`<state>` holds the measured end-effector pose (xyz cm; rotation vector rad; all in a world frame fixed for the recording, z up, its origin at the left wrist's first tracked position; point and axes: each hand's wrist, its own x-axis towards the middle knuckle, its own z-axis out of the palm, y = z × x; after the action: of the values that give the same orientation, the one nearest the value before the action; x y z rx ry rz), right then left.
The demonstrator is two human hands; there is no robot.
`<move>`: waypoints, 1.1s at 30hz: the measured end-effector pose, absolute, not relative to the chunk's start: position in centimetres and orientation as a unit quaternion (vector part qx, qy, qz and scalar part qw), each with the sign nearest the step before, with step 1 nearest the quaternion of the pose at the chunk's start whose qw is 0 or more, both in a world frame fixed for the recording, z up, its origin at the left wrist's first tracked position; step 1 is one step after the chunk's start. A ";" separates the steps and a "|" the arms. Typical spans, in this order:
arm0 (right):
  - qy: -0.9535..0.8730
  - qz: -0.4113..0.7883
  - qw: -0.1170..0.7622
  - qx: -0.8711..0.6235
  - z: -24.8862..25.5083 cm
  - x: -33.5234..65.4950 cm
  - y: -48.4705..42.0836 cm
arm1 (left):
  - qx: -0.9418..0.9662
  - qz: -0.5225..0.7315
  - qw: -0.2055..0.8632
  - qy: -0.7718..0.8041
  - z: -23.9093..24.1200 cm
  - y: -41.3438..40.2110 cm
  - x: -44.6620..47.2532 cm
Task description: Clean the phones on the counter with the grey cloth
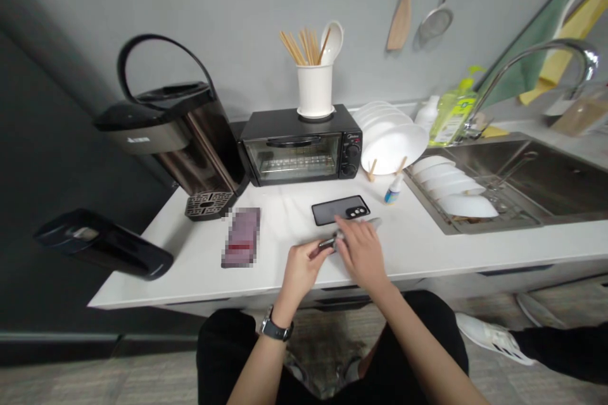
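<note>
In front of me, above the counter's near edge, my left hand [303, 272] pinches one end of a thin dark slab [324, 244], seen nearly edge-on and shaped like a phone. My right hand [365, 253] is closed over its other end, with a grey cloth [375, 223] showing from under the fingers. Most of the slab lies hidden behind the right hand. Just beyond the hands is a black-framed phone case or phone [335, 209] with camera rings at its right end. A small white bottle with a blue label [393, 191] stands to its right.
A pixelated pinkish rectangle [242, 237] lies on the white counter [280, 218]. Left are a water dispenser [209, 139] and a dark cylinder [104, 247]. Behind stand a toaster oven [299, 145] and racked plates [392, 139]; bowls [451, 183] sit by the sink [532, 164]. Another person's shoe [494, 336] shows lower right.
</note>
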<state>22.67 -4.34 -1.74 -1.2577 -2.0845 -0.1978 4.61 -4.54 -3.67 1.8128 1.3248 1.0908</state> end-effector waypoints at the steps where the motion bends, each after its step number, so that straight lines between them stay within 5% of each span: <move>1: -0.768 -0.083 0.346 -0.532 -1.6 23.8 -4.1 | 0.690 0.412 0.323 0.500 -3.6 -4.5 4.8; 4: -0.729 -0.087 0.332 -0.592 -0.9 24.5 -4.3 | 0.694 0.411 0.332 0.488 -3.4 -4.5 5.0; 11: -0.862 -0.030 0.309 -0.401 -0.7 17.9 -6.2 | 0.695 0.421 0.310 0.493 -3.5 -4.6 4.2; 19: -0.728 -0.103 0.332 -0.591 -0.6 26.0 -3.4 | 0.689 0.414 0.337 0.491 -3.0 -4.7 5.0; 26: -0.854 -0.027 0.317 -0.410 -0.6 17.7 -6.2 | 0.695 0.413 0.315 0.497 -3.5 -4.6 4.2; 33: -0.738 -0.085 0.334 -0.580 -0.7 26.0 -3.1 | 0.690 0.407 0.332 0.499 -3.2 -4.7 4.9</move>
<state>25.97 -3.12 -0.67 -1.5137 -1.9272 -0.2213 4.87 -4.66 -3.24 1.8025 1.3029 1.0629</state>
